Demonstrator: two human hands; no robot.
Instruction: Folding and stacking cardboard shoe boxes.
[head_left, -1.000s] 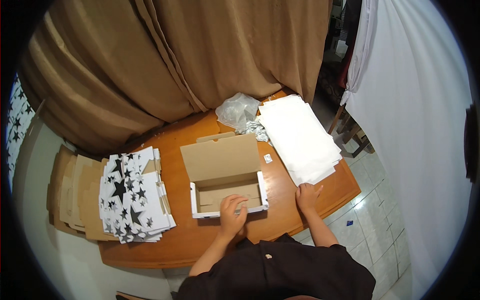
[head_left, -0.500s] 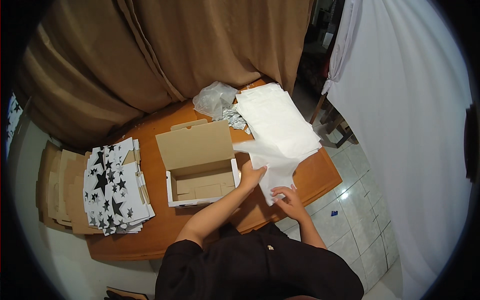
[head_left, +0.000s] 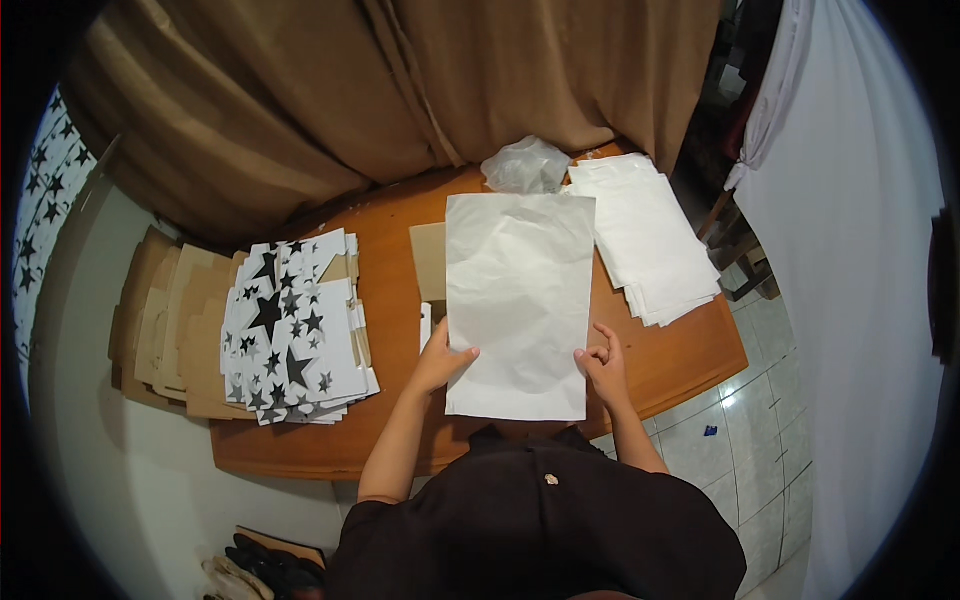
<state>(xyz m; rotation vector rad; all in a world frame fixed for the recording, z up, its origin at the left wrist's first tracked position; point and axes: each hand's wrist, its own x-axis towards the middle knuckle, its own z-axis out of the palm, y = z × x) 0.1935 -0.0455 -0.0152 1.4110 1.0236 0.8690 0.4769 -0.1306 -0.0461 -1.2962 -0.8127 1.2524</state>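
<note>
Spread flat in front of me is a sheet of white tissue paper [head_left: 518, 300], held upright by its side edges. My left hand [head_left: 440, 362] pinches its lower left edge, thumb on the front. On the opposite edge my right hand [head_left: 603, 370] grips with the thumb, its index finger partly raised. Behind the sheet stands an open cardboard box [head_left: 428, 262]; only its brown lid and a bit of the white left side show. A stack of white paper sheets [head_left: 655, 240] lies to the right on the wooden table [head_left: 290, 455].
At the left lie flattened boxes with black stars [head_left: 295, 330], overlapping brown cardboard pieces [head_left: 185, 320]. A crumpled clear plastic bag [head_left: 526, 165] sits at the back, before the brown curtain [head_left: 400, 90]. A white cloth [head_left: 850, 250] hangs at the right. Shoes [head_left: 270, 570] are low at the left.
The crumpled, folded sheet has been opened out and brought left, in front of the box. Both hands have moved to its opposite edges. The whole view has shifted, so the table appears further right.
</note>
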